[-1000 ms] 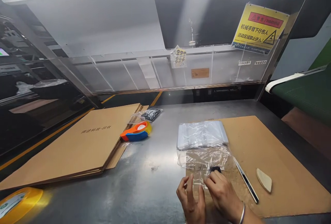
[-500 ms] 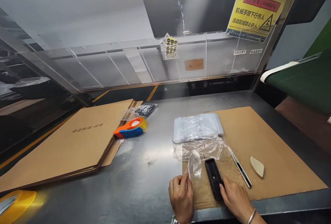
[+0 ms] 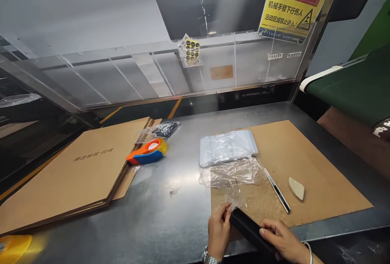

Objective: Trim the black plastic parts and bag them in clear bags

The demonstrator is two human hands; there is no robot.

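My right hand point(image 3: 282, 237) is closed around the lower part of a long black plastic piece point(image 3: 248, 225), which is lifted at a slant near the front edge of the table. Thumb and fingers of my left hand point(image 3: 218, 229) pinch a small clear plastic bag point(image 3: 235, 194) close to the piece's upper end. Whether that end sits inside the bag or only beside it I cannot tell. Beyond both hands lies a stack of clear plastic bags point(image 3: 227, 146) in crinkled film, on a brown cardboard sheet point(image 3: 317, 174).
Right of the hands lie a utility knife point(image 3: 277, 191) and a cream wedge-shaped piece point(image 3: 296, 189). Flat cardboard point(image 3: 82, 174) is stacked at left, with an orange and blue tape dispenser point(image 3: 148, 151) and a bagged black item point(image 3: 167, 128) beside it. A yellow tape roll point(image 3: 15, 247) is at lower left.
The black piece has come up off the cardboard in my right hand and tilted leftward, its upper end now at my left hand. The view has shifted slightly.
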